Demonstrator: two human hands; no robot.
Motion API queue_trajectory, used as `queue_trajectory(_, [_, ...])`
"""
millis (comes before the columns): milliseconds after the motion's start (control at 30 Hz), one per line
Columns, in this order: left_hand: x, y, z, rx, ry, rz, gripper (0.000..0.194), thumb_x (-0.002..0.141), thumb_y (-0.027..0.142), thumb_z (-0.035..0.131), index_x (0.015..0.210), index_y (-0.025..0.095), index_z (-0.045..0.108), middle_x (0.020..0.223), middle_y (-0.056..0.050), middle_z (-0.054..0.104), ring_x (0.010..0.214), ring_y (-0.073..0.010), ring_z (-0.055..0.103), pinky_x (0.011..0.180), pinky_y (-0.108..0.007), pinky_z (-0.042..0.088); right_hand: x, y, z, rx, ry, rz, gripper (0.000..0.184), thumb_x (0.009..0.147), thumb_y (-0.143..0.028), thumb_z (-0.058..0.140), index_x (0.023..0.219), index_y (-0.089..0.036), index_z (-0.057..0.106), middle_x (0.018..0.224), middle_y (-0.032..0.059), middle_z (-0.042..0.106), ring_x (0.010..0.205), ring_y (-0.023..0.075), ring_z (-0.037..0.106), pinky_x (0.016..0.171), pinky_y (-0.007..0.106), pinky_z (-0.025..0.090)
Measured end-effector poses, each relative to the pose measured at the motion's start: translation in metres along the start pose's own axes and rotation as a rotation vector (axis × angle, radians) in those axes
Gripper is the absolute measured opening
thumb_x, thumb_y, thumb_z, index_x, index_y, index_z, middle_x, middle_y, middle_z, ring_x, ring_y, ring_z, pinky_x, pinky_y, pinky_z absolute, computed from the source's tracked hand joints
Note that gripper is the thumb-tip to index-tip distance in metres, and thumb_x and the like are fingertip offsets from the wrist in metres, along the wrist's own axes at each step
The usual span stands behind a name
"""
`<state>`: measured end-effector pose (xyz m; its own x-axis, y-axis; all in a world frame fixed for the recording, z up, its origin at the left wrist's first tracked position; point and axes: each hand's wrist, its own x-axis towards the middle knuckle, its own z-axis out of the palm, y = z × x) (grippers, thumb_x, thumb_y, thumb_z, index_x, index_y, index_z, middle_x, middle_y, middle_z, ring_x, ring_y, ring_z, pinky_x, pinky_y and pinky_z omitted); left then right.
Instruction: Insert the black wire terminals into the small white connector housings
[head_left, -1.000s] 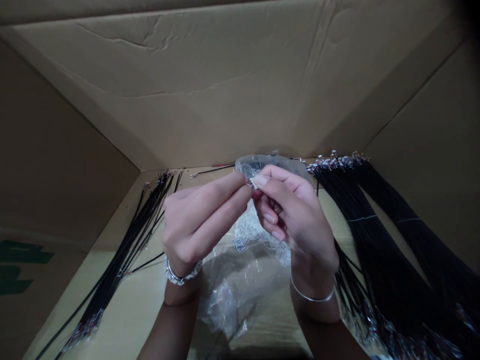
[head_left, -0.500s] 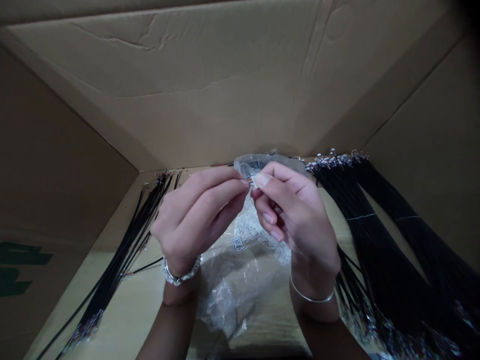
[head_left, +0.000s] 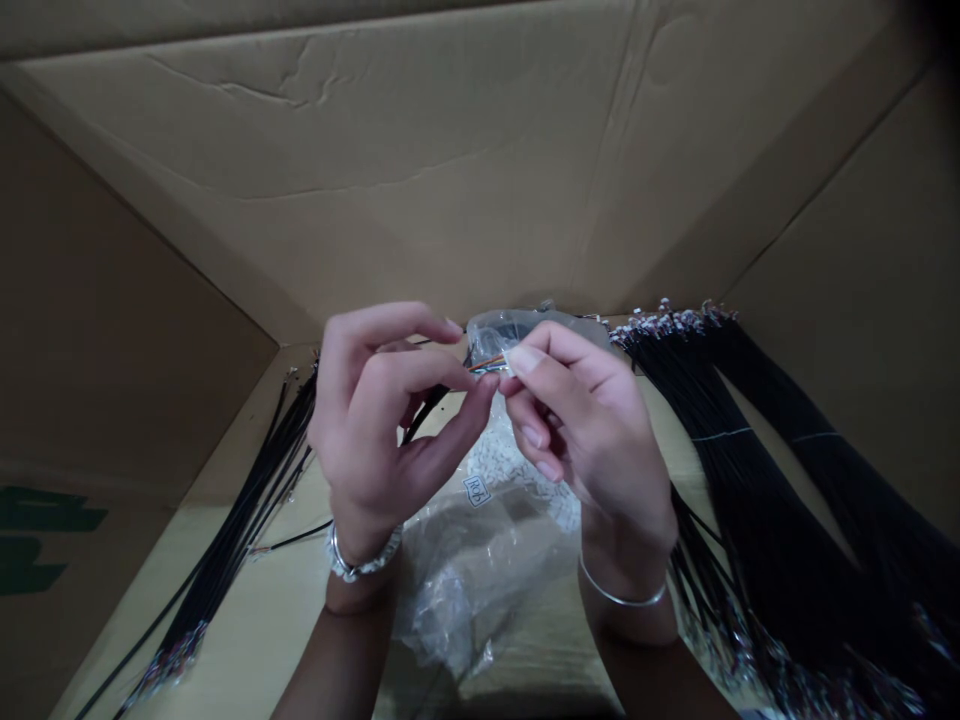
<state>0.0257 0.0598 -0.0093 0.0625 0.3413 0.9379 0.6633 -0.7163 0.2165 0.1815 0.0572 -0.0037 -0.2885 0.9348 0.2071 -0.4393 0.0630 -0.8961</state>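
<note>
My left hand [head_left: 382,420] pinches the coloured wire ends of a thin black cable [head_left: 439,395] between thumb and bent fingers. My right hand [head_left: 577,420] pinches a small white connector [head_left: 513,357] at the tip of those wires, fingertip to fingertip with the left. Both hands hover above a clear plastic bag [head_left: 480,550] that holds small white connectors [head_left: 502,460]. A bracelet sits on each wrist.
A small bundle of black cables [head_left: 247,520] lies on the left of the table. A large pile of black cables [head_left: 780,500] with metal-tipped ends fills the right. Cardboard walls [head_left: 465,180] enclose the work area on the back and both sides.
My left hand has turned and opened its fingers outward, so the index finger now arches above the wires. The coloured wire ends show more. My right hand has stayed put.
</note>
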Motion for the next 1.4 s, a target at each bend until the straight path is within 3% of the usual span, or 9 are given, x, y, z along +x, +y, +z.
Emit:
queue_trajectory(67, [0.0, 0.004, -0.002, 0.022, -0.022, -0.042, 0.013, 0.087, 0.025, 0.079, 0.088, 0.022, 0.066, 0.113, -0.004, 0.065, 0.101, -0.0179, 0.065, 0.066, -0.032, 0.057, 0.0, 0.0, 0.0, -0.016, 0.012, -0.033, 0.026, 0.102, -0.036, 0.061, 0.08, -0.022, 0.059, 0.056, -0.0082, 0.05, 0.04, 0.004, 0.038, 0.04, 0.016, 0.032])
queue_trajectory(200, [-0.002, 0.01, -0.006, 0.037, -0.072, -0.124, 0.005, 0.088, 0.022, 0.078, 0.088, 0.022, 0.073, 0.128, -0.004, 0.062, 0.083, -0.0126, 0.061, 0.066, -0.034, 0.057, 0.001, 0.002, 0.002, -0.076, 0.023, -0.095, 0.025, 0.103, -0.037, 0.059, 0.084, -0.022, 0.061, 0.06, -0.0072, 0.051, 0.045, 0.0049, 0.04, 0.043, 0.017, 0.033])
queue_trajectory(333, [-0.004, 0.014, -0.005, -0.02, -0.042, -0.232, 0.005, 0.093, 0.019, 0.074, 0.094, 0.023, 0.076, 0.133, -0.005, 0.066, 0.096, -0.0189, 0.069, 0.083, -0.04, 0.062, 0.004, 0.008, 0.004, -0.072, 0.004, -0.153, 0.026, 0.103, -0.039, 0.059, 0.085, -0.022, 0.059, 0.063, -0.0069, 0.05, 0.047, 0.0054, 0.039, 0.044, 0.019, 0.034])
queue_trajectory(467, [-0.006, 0.016, -0.002, -0.077, -0.009, -0.315, 0.006, 0.094, 0.018, 0.073, 0.095, 0.024, 0.074, 0.135, -0.005, 0.067, 0.102, -0.0194, 0.072, 0.092, -0.043, 0.063, 0.007, 0.014, 0.003, -0.091, -0.042, -0.184, 0.025, 0.104, -0.038, 0.058, 0.085, -0.022, 0.056, 0.067, -0.0062, 0.05, 0.052, 0.0065, 0.041, 0.048, 0.02, 0.036])
queue_trajectory(700, [-0.005, 0.01, -0.003, -0.057, 0.015, -0.312, 0.008, 0.095, 0.019, 0.072, 0.088, 0.023, 0.071, 0.11, -0.004, 0.075, 0.129, -0.026, 0.066, 0.094, -0.041, 0.064, 0.009, 0.021, 0.007, -0.227, -0.055, -0.284, 0.022, 0.106, -0.034, 0.055, 0.087, -0.024, 0.057, 0.07, -0.0047, 0.05, 0.059, 0.01, 0.043, 0.057, 0.025, 0.037])
queue_trajectory(1000, [-0.004, 0.01, -0.004, -0.051, 0.0, -0.326, 0.011, 0.097, 0.017, 0.068, 0.089, 0.023, 0.069, 0.099, -0.003, 0.076, 0.128, -0.0276, 0.066, 0.086, -0.041, 0.066, 0.006, 0.027, 0.011, -0.437, 0.014, -0.428, 0.016, 0.107, -0.025, 0.053, 0.091, -0.025, 0.059, 0.074, -0.0048, 0.053, 0.065, 0.0101, 0.05, 0.066, 0.027, 0.042])
queue_trajectory(1167, [0.0, 0.013, -0.002, -0.221, 0.072, -0.387, 0.014, 0.093, 0.015, 0.072, 0.082, 0.025, 0.071, 0.104, -0.004, 0.077, 0.137, -0.0296, 0.06, 0.09, -0.041, 0.062, 0.008, 0.033, 0.016, -0.275, 0.01, -0.45, 0.013, 0.104, -0.026, 0.059, 0.092, -0.023, 0.06, 0.068, -0.0063, 0.053, 0.057, 0.0074, 0.047, 0.056, 0.024, 0.04])
queue_trajectory(1400, [-0.002, 0.014, 0.002, -0.16, 0.125, -0.342, 0.013, 0.093, 0.018, 0.072, 0.082, 0.023, 0.069, 0.126, -0.005, 0.071, 0.123, -0.0269, 0.068, 0.088, -0.042, 0.063, 0.006, 0.03, 0.018, 0.038, -0.078, -0.264, 0.015, 0.105, -0.026, 0.059, 0.091, -0.021, 0.061, 0.066, -0.0066, 0.053, 0.051, 0.0049, 0.044, 0.046, 0.018, 0.036])
